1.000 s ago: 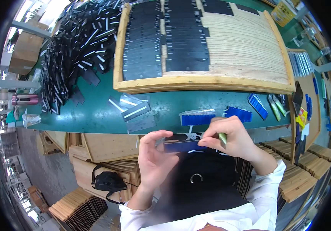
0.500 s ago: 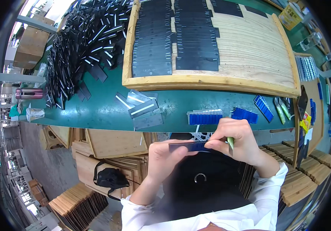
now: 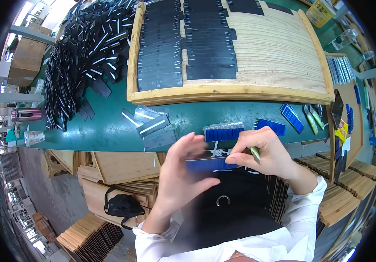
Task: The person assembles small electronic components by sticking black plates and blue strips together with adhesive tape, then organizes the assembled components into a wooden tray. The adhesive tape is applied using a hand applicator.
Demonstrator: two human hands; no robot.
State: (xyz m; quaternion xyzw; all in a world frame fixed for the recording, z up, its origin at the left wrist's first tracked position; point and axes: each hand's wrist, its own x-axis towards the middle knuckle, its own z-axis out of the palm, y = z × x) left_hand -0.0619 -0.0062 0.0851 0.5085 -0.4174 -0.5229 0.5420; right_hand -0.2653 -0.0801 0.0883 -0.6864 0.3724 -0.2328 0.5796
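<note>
A small blue panel with a segmented face, like a solar panel, is held level above my lap. My right hand pinches its right end between thumb and fingertips. A slim green tool is tucked in the same hand; its working end cannot be made out. At the panel's left end my left hand is spread, thumb and fingers apart, its fingertips blurred. Beyond my hands on the green table lie a stack of blue panels, another blue group and a single blue panel.
A wooden tray with rows of black plates stands at the back. Loose black strips are heaped to its left. Grey plates lie in front. Green-handled tools rest at right. Wooden boards are stacked below the table.
My left hand has opened and let go of the panel's left end, its fingers lifting away. The right hand keeps its pinch. More of the panel's blue face shows now.
</note>
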